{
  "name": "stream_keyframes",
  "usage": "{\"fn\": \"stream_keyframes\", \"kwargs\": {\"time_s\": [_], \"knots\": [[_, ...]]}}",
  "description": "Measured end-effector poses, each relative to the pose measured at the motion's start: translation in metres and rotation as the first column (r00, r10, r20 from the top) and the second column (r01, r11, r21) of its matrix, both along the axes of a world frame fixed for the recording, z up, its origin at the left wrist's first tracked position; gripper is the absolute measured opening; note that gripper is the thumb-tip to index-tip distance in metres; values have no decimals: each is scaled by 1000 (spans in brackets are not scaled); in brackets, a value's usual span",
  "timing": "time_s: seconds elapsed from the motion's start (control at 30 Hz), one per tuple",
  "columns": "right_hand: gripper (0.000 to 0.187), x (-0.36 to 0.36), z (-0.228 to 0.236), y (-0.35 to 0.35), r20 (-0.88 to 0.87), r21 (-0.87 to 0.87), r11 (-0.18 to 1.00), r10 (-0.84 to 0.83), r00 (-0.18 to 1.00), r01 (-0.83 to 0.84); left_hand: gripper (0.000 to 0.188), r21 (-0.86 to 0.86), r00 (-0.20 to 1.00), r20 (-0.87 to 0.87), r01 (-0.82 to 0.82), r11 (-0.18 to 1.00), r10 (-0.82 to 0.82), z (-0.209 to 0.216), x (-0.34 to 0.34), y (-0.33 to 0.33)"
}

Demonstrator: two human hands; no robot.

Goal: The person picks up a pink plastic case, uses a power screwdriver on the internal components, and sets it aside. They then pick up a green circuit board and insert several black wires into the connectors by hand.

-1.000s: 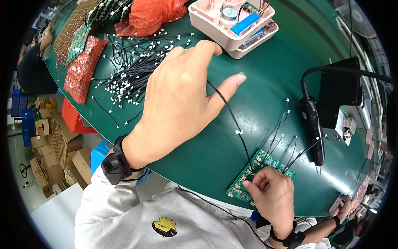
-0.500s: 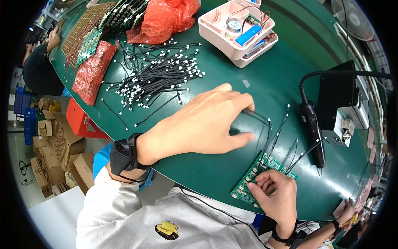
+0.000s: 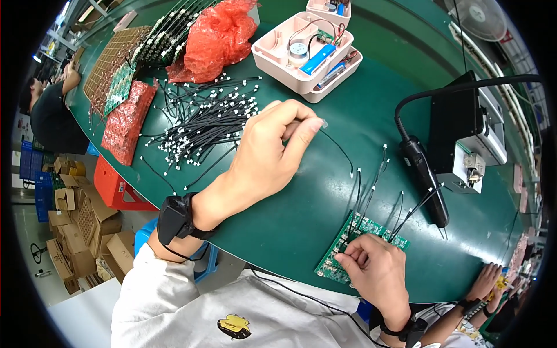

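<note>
left grip: thumb and fingertips pinch a thin black cable above the worktop. the free run of the cable curves toward 5 o'clock and ends near the tips of the cables on the board.

right grip: positioned over the rectangular green circuit board, at 5 o'clock from the left grip. thumb and fingers are bent close together at the board; whether they pinch a part cannot be told. the board lies on the worktop, partly covered by this grip. several black leads with small white connectors extend from it toward 12 to 2 o'clock.

surroundings: a heap of black cables with white plastic connectors lies at 10 o'clock from the left grip. a red bubble-wrap bundle lies at 9 o'clock from the heap. an open pale pink plastic housing, containing a blue cylindrical cell, stands at 1 o'clock from the left grip. a black cylindrical hand tool lies between 1 and 2 o'clock from the board.
</note>
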State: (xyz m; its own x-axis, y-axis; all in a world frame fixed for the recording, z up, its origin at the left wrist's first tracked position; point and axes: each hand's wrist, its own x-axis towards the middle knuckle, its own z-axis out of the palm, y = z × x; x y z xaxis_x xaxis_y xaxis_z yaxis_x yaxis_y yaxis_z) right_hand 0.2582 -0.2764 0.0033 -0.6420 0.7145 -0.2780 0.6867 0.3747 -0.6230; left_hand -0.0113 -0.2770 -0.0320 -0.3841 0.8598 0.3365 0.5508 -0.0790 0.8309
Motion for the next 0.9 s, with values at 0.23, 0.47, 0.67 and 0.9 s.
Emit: {"fn": "stream_keyframes", "kwargs": {"time_s": [0.23,0.47,0.67,0.9], "knots": [[20,15,-11,-11,-434,-294,936,-310,846,192,9,133,920,-14,390,911,-392,0,10,-4],[25,19,-7,-14,-542,-420,906,-297,786,53,25,201,714,-147,699,686,-685,-4,19,-8],[17,59,-21,-23,-606,-176,984,-128,785,25,46,156,750,-79,660,735,-657,-6,35,-11],[22,79,-28,-50,-579,-561,776,-616,534,286,60,16,730,-201,669,743,-653,-6,41,-18]]}}
